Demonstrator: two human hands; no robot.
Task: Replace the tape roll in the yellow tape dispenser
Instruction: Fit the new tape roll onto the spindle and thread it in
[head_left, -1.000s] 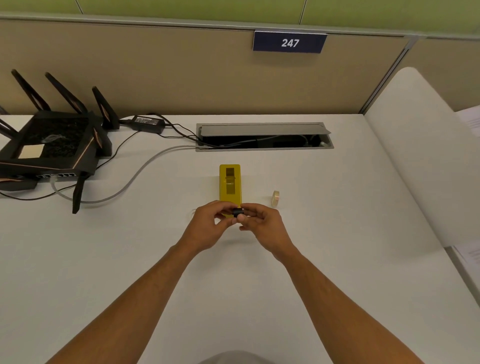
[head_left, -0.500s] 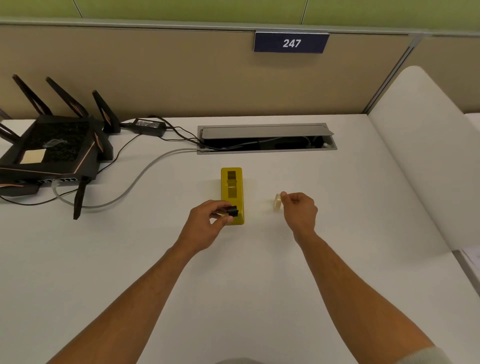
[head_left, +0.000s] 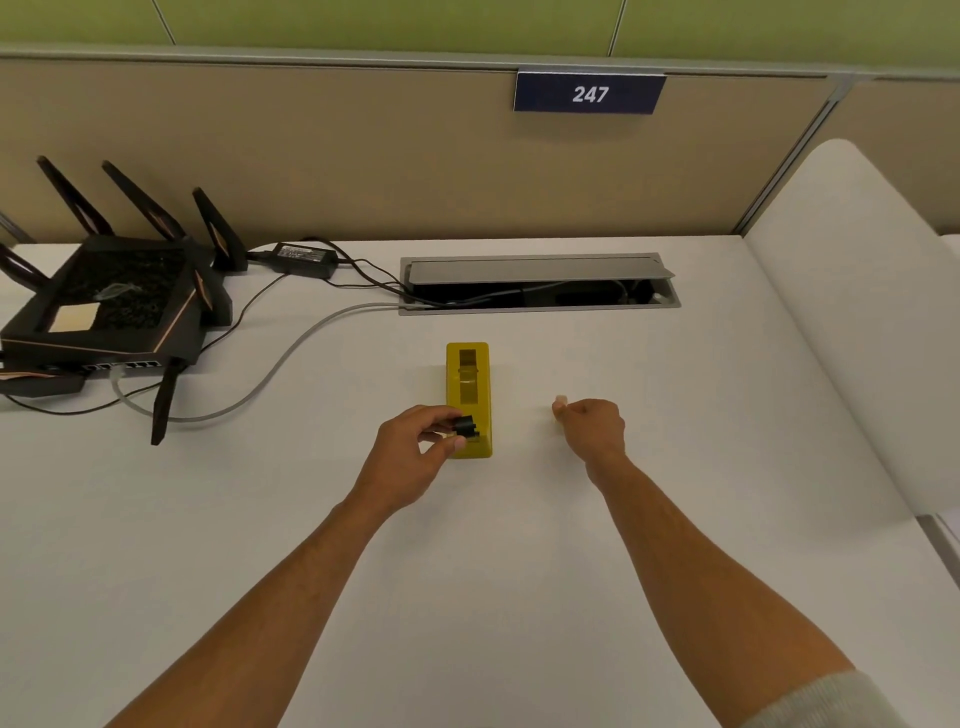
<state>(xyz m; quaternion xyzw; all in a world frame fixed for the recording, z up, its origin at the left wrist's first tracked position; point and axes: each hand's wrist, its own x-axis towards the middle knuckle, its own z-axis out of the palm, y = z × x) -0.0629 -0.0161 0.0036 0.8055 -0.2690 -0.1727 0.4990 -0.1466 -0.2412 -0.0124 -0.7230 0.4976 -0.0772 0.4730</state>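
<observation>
The yellow tape dispenser (head_left: 468, 395) stands on the white desk (head_left: 467, 571), its roll bay open and empty. My left hand (head_left: 415, 452) is just left of its near end and pinches a small black spool core (head_left: 466, 427) between thumb and fingers. To the right, my right hand (head_left: 589, 428) is closed around a small clear tape roll (head_left: 560, 402); only the roll's edge shows past the fingers.
A black router (head_left: 114, 306) with antennas sits at the far left, with its power brick (head_left: 301, 257) and cables (head_left: 291, 358) trailing across the desk. A cable tray (head_left: 540, 286) with a raised lid lies behind the dispenser. A white rounded panel (head_left: 852, 332) borders the right side.
My right hand left the core, moved right to the tape roll and closed on it. My left hand kept the black core beside the dispenser.
</observation>
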